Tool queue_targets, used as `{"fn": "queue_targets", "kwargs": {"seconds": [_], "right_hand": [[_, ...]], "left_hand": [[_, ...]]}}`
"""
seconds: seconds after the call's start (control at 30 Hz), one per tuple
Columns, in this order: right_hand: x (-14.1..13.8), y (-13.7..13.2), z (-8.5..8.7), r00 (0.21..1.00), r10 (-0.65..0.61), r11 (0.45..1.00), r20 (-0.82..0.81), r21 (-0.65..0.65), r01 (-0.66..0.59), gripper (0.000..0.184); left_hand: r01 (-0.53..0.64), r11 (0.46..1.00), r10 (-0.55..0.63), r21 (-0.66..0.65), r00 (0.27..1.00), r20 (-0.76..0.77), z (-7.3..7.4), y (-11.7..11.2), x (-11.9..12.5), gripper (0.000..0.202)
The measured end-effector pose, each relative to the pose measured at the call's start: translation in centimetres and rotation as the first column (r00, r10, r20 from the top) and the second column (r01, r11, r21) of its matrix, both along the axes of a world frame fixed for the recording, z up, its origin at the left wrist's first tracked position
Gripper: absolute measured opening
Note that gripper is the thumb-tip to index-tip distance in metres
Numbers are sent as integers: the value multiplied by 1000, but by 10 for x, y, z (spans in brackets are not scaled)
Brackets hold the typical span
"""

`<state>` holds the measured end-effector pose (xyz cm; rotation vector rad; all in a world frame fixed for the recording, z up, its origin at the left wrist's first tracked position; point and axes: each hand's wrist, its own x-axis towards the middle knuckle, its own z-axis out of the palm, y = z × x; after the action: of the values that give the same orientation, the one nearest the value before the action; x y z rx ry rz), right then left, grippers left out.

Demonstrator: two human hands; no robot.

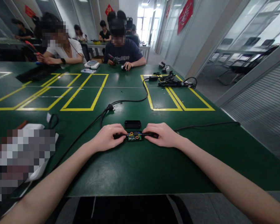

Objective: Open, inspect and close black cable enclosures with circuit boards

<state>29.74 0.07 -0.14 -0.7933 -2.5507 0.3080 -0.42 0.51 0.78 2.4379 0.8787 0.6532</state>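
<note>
An uncovered power adapter [134, 137] lies on the green table in front of me. Its circuit board shows, with copper-coloured coils and thin coloured wires, in a black half-shell. At its left end my left hand [109, 137] is closed, pinching the black cable [118, 136] where it meets the board. On the opposite end my right hand [162, 135] pinches the other black cable [152, 134] between thumb and fingers. Just beyond the board, apart from it, sits the black adapter cover [133, 124]. My fingers hide part of both cable ends.
A black plug [110, 107] and its cord lie ahead to the left. More black adapters and cables [170, 82] are heaped at the far right, among yellow tape outlines [166, 109]. A blurred-out object [25, 155] rests at left. Co-workers sit across the table.
</note>
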Motion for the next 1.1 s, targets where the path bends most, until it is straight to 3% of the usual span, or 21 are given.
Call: {"fn": "queue_targets", "kwargs": {"seconds": [0.57, 0.87, 1.0, 1.1], "right_hand": [[-5, -2, 3, 997, 68, 993, 42, 96, -71, 14], [-11, -8, 11, 979, 51, 954, 198, 280, -106, 20], [-10, -7, 8, 984, 44, 962, 174, 259, -89, 20], [-9, -6, 5, 996, -36, 958, 87, 288, 9, 22]], "left_hand": [[10, 1000, -10, -6, 1000, -5, -3, 1, 1, 20], [30, 995, -22, 98, 997, -77, -1, -6, 5, 15], [-2, 994, 9, 106, 998, -66, 0, -8, 7, 17], [-49, 992, 56, 120, 997, -56, 0, -7, 7, 18]]}}
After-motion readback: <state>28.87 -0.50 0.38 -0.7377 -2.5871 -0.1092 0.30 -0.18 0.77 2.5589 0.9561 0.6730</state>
